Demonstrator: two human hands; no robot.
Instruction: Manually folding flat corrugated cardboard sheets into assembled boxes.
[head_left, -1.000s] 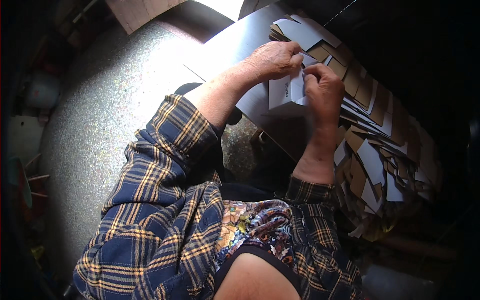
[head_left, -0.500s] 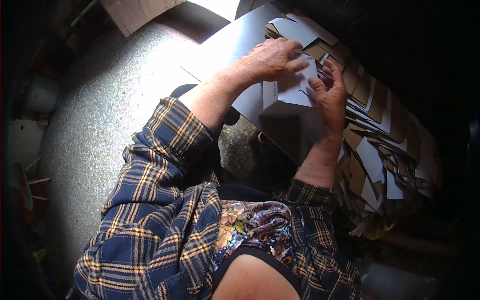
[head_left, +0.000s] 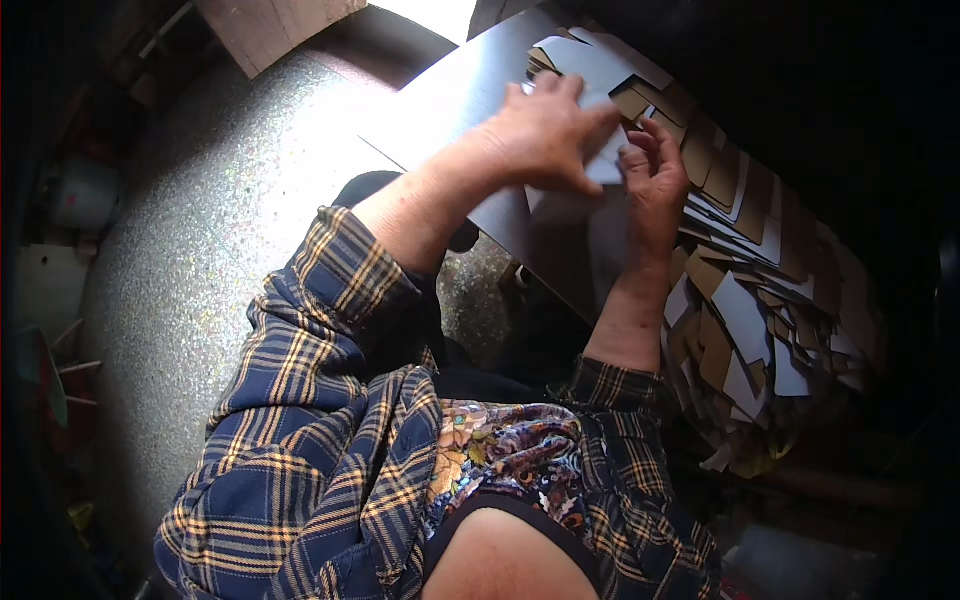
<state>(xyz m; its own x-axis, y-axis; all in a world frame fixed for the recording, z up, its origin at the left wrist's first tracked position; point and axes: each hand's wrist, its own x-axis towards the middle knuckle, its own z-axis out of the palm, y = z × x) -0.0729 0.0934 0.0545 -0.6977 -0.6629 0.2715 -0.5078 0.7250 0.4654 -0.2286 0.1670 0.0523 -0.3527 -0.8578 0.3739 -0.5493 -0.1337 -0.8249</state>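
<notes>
A small white cardboard box [head_left: 607, 168] rests on the metal-topped table, mostly covered by my hands. My left hand [head_left: 550, 135] is spread over its top and left side, fingers apart and slightly blurred. At the box's right end, my right hand [head_left: 655, 185] has its fingers curled, with thumb and fingertips against the edge; exactly what they pinch is partly hidden. Just beyond the box and to its right lies a long heap of flat cardboard blanks [head_left: 745, 215], white on one face and brown on the other.
The table's bare metal top [head_left: 455, 85] shines brightly at the left. A wooden board [head_left: 280, 30] and a bright white surface stand beyond it. Speckled floor [head_left: 200, 250] stretches to the left. Loose blanks [head_left: 740, 320] pile up on the right, close to my right forearm.
My left hand has opened from bent fingers to a wide spread and now covers more of the box. My right hand has shifted slightly, still at the box's right end.
</notes>
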